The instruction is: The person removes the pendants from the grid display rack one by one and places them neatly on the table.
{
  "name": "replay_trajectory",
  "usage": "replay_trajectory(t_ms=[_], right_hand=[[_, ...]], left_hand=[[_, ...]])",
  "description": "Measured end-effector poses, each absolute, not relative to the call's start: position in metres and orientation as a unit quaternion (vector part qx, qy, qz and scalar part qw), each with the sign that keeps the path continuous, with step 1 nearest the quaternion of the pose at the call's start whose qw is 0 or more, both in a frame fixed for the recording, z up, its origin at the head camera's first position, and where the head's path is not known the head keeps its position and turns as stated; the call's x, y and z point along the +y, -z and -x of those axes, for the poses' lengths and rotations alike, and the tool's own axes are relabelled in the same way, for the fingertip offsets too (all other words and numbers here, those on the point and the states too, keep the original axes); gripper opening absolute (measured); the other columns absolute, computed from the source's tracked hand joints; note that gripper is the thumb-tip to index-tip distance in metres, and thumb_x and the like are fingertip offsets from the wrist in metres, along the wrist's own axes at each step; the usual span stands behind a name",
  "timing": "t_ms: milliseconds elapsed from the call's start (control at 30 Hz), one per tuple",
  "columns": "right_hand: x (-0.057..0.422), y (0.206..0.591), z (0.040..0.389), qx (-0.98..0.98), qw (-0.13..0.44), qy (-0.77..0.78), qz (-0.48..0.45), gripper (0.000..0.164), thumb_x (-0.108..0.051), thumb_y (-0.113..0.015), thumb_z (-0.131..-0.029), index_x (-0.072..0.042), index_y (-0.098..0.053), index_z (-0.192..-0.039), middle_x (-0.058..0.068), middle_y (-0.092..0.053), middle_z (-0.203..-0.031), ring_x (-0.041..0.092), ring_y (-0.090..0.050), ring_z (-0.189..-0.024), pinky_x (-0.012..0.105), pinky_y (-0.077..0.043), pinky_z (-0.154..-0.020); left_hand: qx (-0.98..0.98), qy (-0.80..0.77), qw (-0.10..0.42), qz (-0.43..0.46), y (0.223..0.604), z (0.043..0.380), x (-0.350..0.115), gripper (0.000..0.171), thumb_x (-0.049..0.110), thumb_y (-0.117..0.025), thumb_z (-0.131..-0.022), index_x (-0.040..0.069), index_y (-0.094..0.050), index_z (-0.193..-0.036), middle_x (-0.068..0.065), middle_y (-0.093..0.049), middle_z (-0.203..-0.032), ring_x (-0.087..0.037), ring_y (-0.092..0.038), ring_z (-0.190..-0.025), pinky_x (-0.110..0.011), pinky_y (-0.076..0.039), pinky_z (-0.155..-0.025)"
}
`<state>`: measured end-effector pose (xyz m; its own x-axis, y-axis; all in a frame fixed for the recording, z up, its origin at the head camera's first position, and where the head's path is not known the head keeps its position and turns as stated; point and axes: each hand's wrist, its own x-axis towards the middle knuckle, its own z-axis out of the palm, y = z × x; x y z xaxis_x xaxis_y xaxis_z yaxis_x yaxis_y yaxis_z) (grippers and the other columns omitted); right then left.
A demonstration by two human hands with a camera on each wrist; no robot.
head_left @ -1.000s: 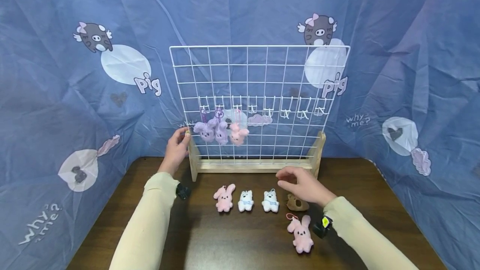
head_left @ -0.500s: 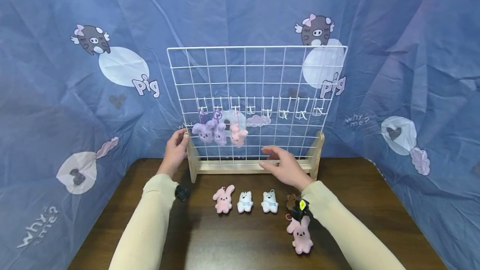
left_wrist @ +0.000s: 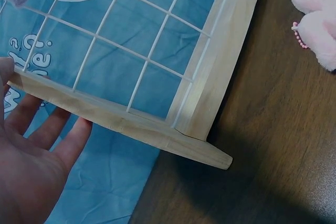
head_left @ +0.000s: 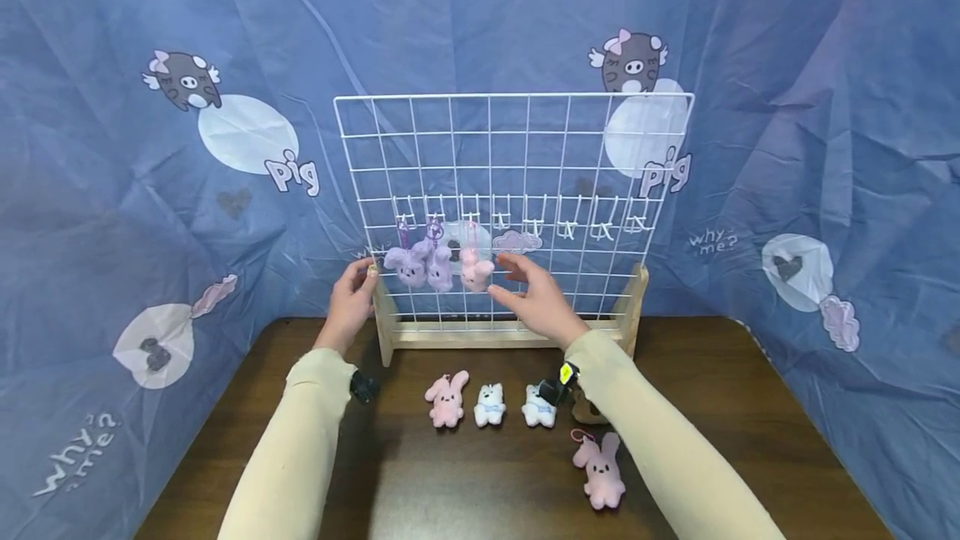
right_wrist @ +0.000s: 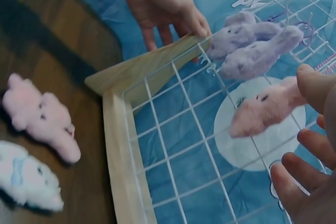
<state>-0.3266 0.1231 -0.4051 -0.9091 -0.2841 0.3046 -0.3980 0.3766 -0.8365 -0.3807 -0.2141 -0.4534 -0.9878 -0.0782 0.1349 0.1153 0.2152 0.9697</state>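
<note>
At the left end of a white wire grid rack (head_left: pixel 566 169), my left hand (head_left: pixel 351 298) grips the wooden side post (left_wrist: pixel 113 116), thumb on one side and fingers on the other. My right hand (head_left: pixel 542 300) is in front of the grid, just right of a hanging pink plush bunny (head_left: pixel 476 272). Its thumb and fingers (right_wrist: pixel 302 171) are spread apart with nothing held; the thumb tip overlaps the bunny in the right wrist view. Two purple plush bunnies, one outer (head_left: pixel 407 267) and one inner (head_left: pixel 439 270), hang from hooks to the left.
Several bare hooks (head_left: pixel 567 227) line the grid to the right. On the brown table (head_left: pixel 442 490) lie a pink bunny (head_left: pixel 447 401), two white bears (head_left: pixel 490 405), a partly hidden brown plush (head_left: pixel 587 409) and another pink bunny (head_left: pixel 602 472). A blue printed cloth (head_left: pixel 480 15) hangs behind.
My right hand has moved left and up from above the brown plush to beside the hanging pink bunny. The left hand stays on the post.
</note>
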Motion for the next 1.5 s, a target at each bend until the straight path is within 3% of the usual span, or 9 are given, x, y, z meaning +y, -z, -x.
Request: replay_trajectory(t_ms=[167, 367, 533, 667, 900, 1033, 1200, 1500], right_hand=[[0.110, 0.398, 0.333, -0.813, 0.037, -0.538, -0.219, 0.064, -0.019, -0.066, -0.106, -0.001, -0.037, -0.160, 0.015, -0.044, -0.163, 0.037, -0.044, -0.148, 0.054, -0.043, -0.115], [0.099, 0.394, 0.335, -0.791, -0.002, -0.569, -0.224, 0.066, -0.013, -0.063, -0.107, -0.004, -0.030, -0.164, 0.012, -0.038, -0.167, 0.036, -0.038, -0.151, 0.052, -0.040, -0.118], [0.092, 0.390, 0.338, -0.786, 0.006, -0.575, -0.225, 0.066, -0.010, -0.064, -0.106, -0.005, -0.032, -0.163, 0.015, -0.042, -0.164, 0.035, -0.041, -0.147, 0.054, -0.038, -0.119], [0.088, 0.388, 0.340, -0.787, 0.006, -0.579, -0.214, 0.067, -0.012, -0.066, -0.105, -0.008, -0.033, -0.163, 0.016, -0.046, -0.161, 0.031, -0.044, -0.147, 0.047, -0.042, -0.117], [0.086, 0.390, 0.342, -0.787, 0.017, -0.583, -0.200, 0.067, -0.016, -0.070, -0.102, -0.005, -0.039, -0.160, 0.019, -0.056, -0.151, 0.031, -0.056, -0.135, 0.045, -0.051, -0.108], [0.085, 0.391, 0.342, -0.789, 0.020, -0.585, -0.184, 0.059, -0.020, -0.069, -0.104, -0.006, -0.046, -0.156, 0.015, -0.061, -0.140, 0.028, -0.061, -0.123, 0.048, -0.056, -0.096], [0.084, 0.390, 0.343, -0.789, 0.038, -0.586, -0.181, 0.046, -0.020, -0.066, -0.106, -0.003, -0.056, -0.148, 0.015, -0.066, -0.127, 0.025, -0.065, -0.110, 0.036, -0.060, -0.085], [0.081, 0.388, 0.343, -0.785, 0.071, -0.588, -0.181, 0.027, -0.014, -0.064, -0.106, 0.000, -0.068, -0.128, 0.017, -0.070, -0.123, 0.024, -0.067, -0.106, 0.028, -0.060, -0.080]], left_hand=[[-0.769, 0.636, 0.067, 0.011, 0.448, 0.376, -0.212, 0.046, 0.025, -0.045, -0.114, 0.010, -0.043, -0.158, -0.025, -0.047, -0.156, -0.036, -0.046, -0.138, -0.063, -0.044, -0.109], [-0.772, 0.632, 0.068, 0.008, 0.445, 0.373, -0.212, 0.045, 0.025, -0.046, -0.114, 0.009, -0.045, -0.156, -0.025, -0.049, -0.155, -0.036, -0.047, -0.137, -0.061, -0.046, -0.106], [-0.775, 0.627, 0.078, 0.011, 0.453, 0.380, -0.215, 0.044, 0.029, -0.047, -0.114, 0.013, -0.047, -0.155, -0.023, -0.050, -0.155, -0.036, -0.048, -0.137, -0.060, -0.048, -0.104], [-0.778, 0.622, 0.086, 0.014, 0.453, 0.381, -0.215, 0.044, 0.028, -0.047, -0.114, 0.012, -0.047, -0.154, -0.024, -0.051, -0.153, -0.036, -0.049, -0.135, -0.057, -0.050, -0.099], [-0.777, 0.623, 0.084, 0.015, 0.454, 0.382, -0.216, 0.042, 0.028, -0.048, -0.113, 0.013, -0.049, -0.153, -0.023, -0.052, -0.153, -0.035, -0.050, -0.134, -0.055, -0.051, -0.097], [-0.778, 0.622, 0.086, 0.016, 0.453, 0.381, -0.215, 0.043, 0.028, -0.048, -0.113, 0.012, -0.049, -0.153, -0.024, -0.053, -0.152, -0.036, -0.050, -0.134, -0.058, -0.051, -0.099], [-0.780, 0.619, 0.091, 0.019, 0.453, 0.381, -0.214, 0.043, 0.027, -0.048, -0.113, 0.012, -0.049, -0.153, -0.024, -0.052, -0.153, -0.036, -0.051, -0.135, -0.059, -0.051, -0.101], [-0.785, 0.612, 0.095, 0.016, 0.456, 0.382, -0.215, 0.043, 0.027, -0.048, -0.113, 0.012, -0.049, -0.154, -0.023, -0.054, -0.152, -0.032, -0.053, -0.130, -0.044, -0.054, -0.089]])
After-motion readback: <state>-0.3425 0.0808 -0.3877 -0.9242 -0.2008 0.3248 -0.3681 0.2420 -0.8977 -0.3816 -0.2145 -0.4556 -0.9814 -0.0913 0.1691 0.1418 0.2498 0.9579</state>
